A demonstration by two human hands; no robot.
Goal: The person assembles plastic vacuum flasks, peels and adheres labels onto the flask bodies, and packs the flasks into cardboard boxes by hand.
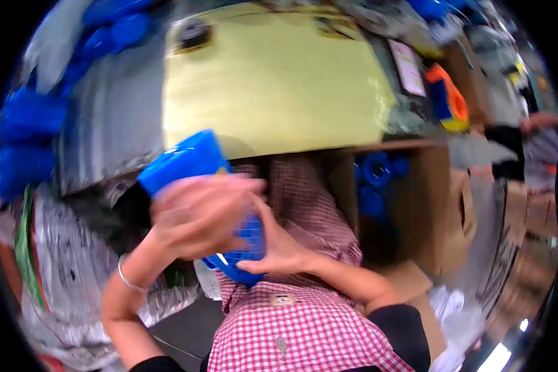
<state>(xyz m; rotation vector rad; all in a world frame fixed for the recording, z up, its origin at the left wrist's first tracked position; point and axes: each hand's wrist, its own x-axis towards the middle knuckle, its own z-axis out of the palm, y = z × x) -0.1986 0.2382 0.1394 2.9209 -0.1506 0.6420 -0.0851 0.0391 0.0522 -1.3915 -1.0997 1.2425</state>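
A glossy blue plastic container (pixel 189 162) is tilted above my lap, near the front edge of the table. My left hand (pixel 201 211) lies across its middle with the fingers curled over it, smeared by motion. Lower down, my right hand (pixel 279 248) grips the ribbed end of the blue plastic, thumb on the near side and fingers behind. My left hand hides the middle, so I cannot tell whether this is one piece or two fitted together.
A yellow sheet (pixel 279 80) covers the table, with a dark roll (pixel 193 34) on it. Blue containers (pixel 31 118) are stacked at left. An open cardboard box (pixel 425 204) with blue parts stands at right. A phone-like object (pixel 407 68) lies near an orange-and-blue item (pixel 447 98).
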